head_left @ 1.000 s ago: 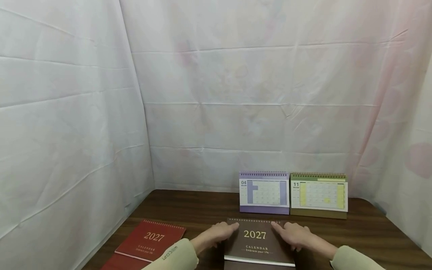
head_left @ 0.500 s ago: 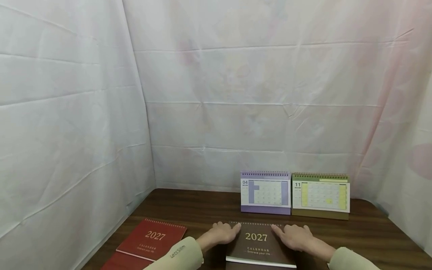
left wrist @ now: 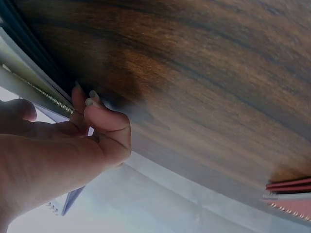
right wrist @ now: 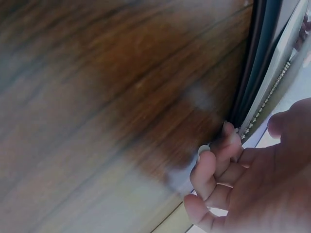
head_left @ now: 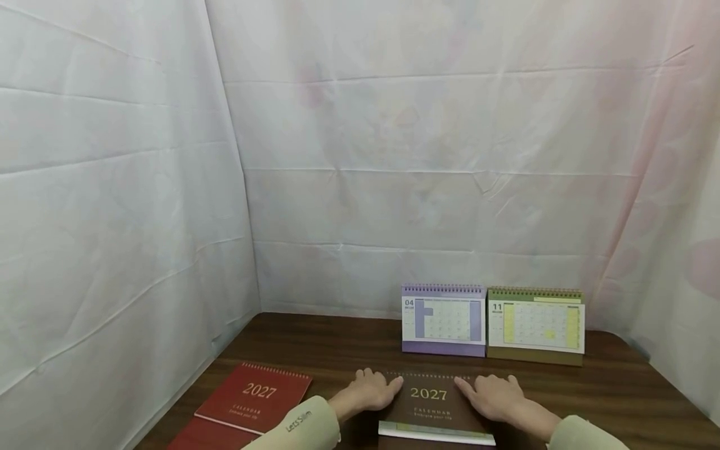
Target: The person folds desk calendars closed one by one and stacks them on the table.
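A dark brown desk calendar [head_left: 429, 403] with gold "2027" lettering lies in front of the person in the head view, its spiral binding at the far edge. At its far left corner the left hand [head_left: 368, 390] grips it, thumb on the cover and fingers bent against the side. The right hand [head_left: 496, 398] holds the far right corner the same way. Printed pages show beneath the cover along the near edge. In the left wrist view, curled fingertips meet the calendar's side [left wrist: 36, 60] beside the binding; the right wrist view has fingertips at the opposite side [right wrist: 262, 63].
A red 2027 calendar [head_left: 255, 394] lies to the left on the dark wooden table [head_left: 332, 340]. Behind the brown one, a purple calendar [head_left: 443, 320] and a green-and-yellow calendar [head_left: 536, 325] stand upright side by side. A pale cloth [head_left: 360, 212] hangs at the back and sides.
The brown calendar and both hands have shifted slightly toward the person. Its cover has lifted a little at the near edge, so printed pages now show there.
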The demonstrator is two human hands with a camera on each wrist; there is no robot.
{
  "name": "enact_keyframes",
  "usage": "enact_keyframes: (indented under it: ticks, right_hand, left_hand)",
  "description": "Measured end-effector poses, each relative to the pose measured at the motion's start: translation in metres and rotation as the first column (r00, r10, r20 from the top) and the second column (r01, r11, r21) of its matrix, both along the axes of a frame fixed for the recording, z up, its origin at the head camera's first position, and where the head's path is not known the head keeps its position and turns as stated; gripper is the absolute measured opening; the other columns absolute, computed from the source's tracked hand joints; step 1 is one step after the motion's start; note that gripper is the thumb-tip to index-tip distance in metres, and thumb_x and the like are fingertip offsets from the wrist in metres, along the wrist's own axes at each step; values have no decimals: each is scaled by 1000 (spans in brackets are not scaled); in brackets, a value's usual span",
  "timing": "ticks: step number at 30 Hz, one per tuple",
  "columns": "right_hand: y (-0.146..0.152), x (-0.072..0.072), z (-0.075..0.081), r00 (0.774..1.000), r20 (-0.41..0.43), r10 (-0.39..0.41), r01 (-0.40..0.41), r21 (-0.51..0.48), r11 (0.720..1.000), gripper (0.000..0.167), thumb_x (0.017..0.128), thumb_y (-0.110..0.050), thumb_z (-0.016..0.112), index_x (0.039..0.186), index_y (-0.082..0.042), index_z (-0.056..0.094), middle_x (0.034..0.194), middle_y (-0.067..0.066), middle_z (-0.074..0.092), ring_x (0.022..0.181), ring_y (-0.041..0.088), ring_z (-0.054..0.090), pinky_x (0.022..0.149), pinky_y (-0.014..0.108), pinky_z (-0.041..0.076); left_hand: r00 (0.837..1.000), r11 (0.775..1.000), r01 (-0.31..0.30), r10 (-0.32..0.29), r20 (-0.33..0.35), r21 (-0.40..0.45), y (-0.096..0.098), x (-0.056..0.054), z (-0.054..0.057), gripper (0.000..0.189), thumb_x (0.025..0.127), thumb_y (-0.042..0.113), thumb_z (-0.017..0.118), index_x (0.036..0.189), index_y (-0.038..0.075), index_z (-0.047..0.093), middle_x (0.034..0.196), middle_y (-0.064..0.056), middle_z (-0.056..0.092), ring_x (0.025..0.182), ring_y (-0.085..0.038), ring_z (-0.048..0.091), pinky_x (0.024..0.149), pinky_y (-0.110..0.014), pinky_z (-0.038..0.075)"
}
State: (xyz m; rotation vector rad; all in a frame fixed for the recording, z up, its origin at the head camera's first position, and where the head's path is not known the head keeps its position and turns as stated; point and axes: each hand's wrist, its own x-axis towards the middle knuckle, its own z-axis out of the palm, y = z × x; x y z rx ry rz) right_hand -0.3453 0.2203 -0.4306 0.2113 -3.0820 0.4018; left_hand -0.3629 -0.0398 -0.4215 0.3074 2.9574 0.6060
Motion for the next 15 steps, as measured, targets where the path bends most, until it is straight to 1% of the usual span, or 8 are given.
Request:
enact_keyframes:
  ticks: [3,6,8,9,11,12,13,15]
  right_hand:
    - [-1,0,0,999,-34,-27,28,18,999,57,97,-55,42,78,-8,68,76,9,69,68,30,64,67,53,46]
    - [-3,3,1,995,-88,-50,55,51,997,56,97,-55,43,69,-10,61,64,7,62,56,26,59,50,41,43]
    - [-4,6,1,986,-159,-48,62,88,994,54,96,-53,46,67,-9,58,61,7,57,54,25,56,46,38,41]
    - [-5,8,0,977,-208,-36,60,112,992,52,96,-51,48,66,-10,56,59,6,54,54,24,55,45,36,40]
    - [-8,11,-1,945,-327,9,41,147,988,45,95,-45,53,70,-8,57,63,7,54,60,25,56,47,36,42]
    - [-9,12,-3,917,-397,45,24,166,986,41,94,-41,57,74,-6,60,66,7,56,65,26,57,49,37,45]
    - [-10,12,-4,894,-441,76,2,174,985,37,93,-37,59,80,-2,63,72,9,60,71,27,59,53,39,48]
    - [-13,14,-6,864,-483,141,-71,160,985,33,93,-28,61,95,5,66,90,15,67,88,32,63,66,45,53]
  left_hand:
    - [997,998,-9,5,-71,-55,2,0,0,67,95,51,48,114,-13,58,112,-27,55,107,-38,48,90,-57,43]
    - [988,994,-21,3,-157,-111,4,-1,-3,63,95,50,50,116,-10,55,109,-24,56,103,-36,50,86,-54,45]
    - [971,989,-13,-24,-240,-149,5,-2,-8,59,96,48,49,119,-7,54,110,-22,56,105,-35,52,86,-52,46]
    - [957,988,6,-51,-285,-156,6,-3,-10,56,97,46,48,118,-5,54,109,-20,56,104,-34,52,84,-51,46]
    - [921,981,47,-115,-373,-187,8,-1,-14,52,99,42,44,119,-4,55,109,-18,55,104,-31,51,83,-48,47]
    - [901,977,69,-148,-407,-202,10,0,-15,51,101,41,41,121,-4,55,112,-17,55,106,-30,50,85,-47,46]
    - [884,972,90,-178,-433,-216,11,2,-17,52,102,39,37,124,-4,54,116,-17,55,109,-30,50,88,-47,46]
    - [869,964,136,-227,-440,-228,14,8,-18,55,104,37,32,132,-5,50,130,-18,53,123,-32,47,97,-48,45]
